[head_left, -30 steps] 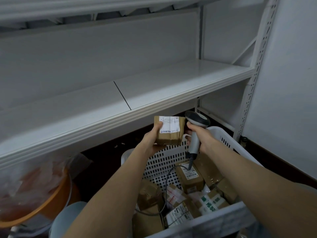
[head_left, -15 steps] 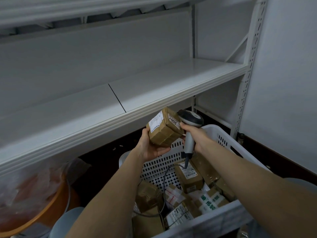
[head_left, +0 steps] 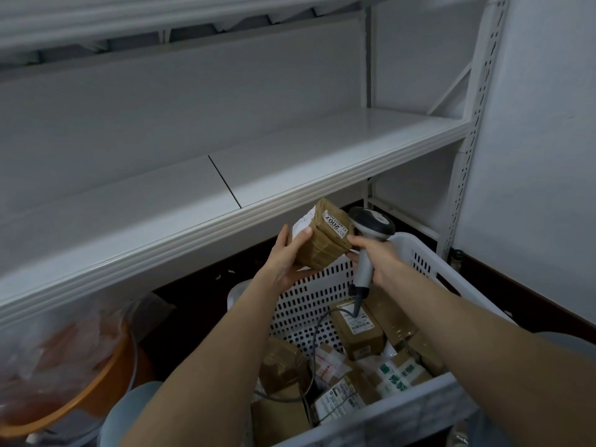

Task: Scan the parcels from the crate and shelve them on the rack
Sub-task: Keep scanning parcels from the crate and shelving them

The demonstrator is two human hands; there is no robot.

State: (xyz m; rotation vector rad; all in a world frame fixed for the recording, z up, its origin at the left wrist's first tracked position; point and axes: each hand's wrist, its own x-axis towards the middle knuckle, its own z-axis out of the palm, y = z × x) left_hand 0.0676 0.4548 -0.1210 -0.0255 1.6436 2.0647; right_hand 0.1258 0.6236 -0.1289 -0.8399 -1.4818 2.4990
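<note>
Left grip (head_left: pixel 283 264) clasps parcel (head_left: pixel 322 250), now tilted; right grip (head_left: pixel 383 256) holds scanner (head_left: pixel 372 221).

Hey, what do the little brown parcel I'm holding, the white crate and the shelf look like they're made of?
Small brown box-shaped parcel: probably cardboard wrapped in glossy brown tape; overlapping bands catch light. White slotted crate: moulded plastic, judging by its regular slots and thick rim. Pale grey rack shelf: likely painted metal, smooth and matte, though laminate is possible.
</note>
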